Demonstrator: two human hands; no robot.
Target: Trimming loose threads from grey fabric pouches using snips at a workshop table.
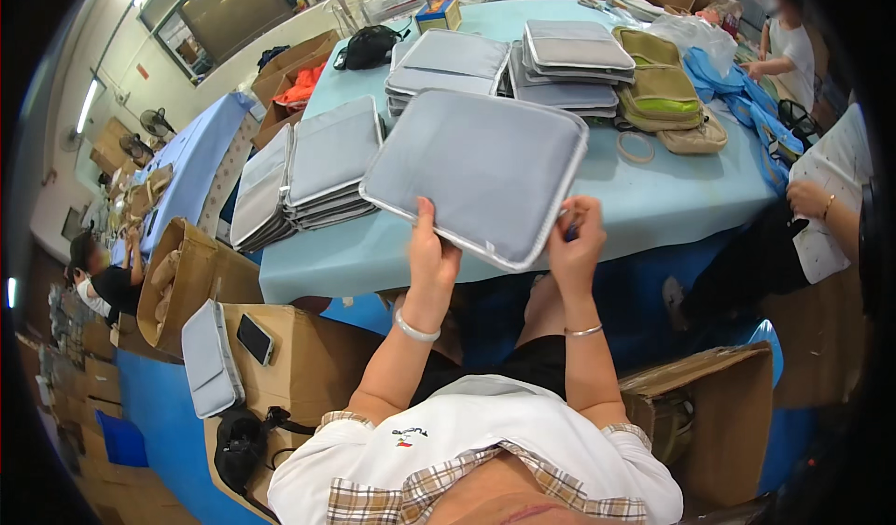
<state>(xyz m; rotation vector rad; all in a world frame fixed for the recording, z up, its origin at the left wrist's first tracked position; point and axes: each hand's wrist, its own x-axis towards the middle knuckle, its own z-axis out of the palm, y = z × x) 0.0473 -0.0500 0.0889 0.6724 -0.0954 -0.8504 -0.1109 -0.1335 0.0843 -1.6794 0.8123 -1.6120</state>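
Above the near edge of the light-blue table: one flat grey zippered pouch, long axis running left to right, tilted. Left hand pinches its near edge, thumb on top; right hand closes on the near right corner (fingertips partly hidden). Pouch lies just beyond both hands, equally near each.

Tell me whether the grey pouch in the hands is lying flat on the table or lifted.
Lifted: the grey pouch is tilted, its near edge held by the left hand and right hand off the blue table.
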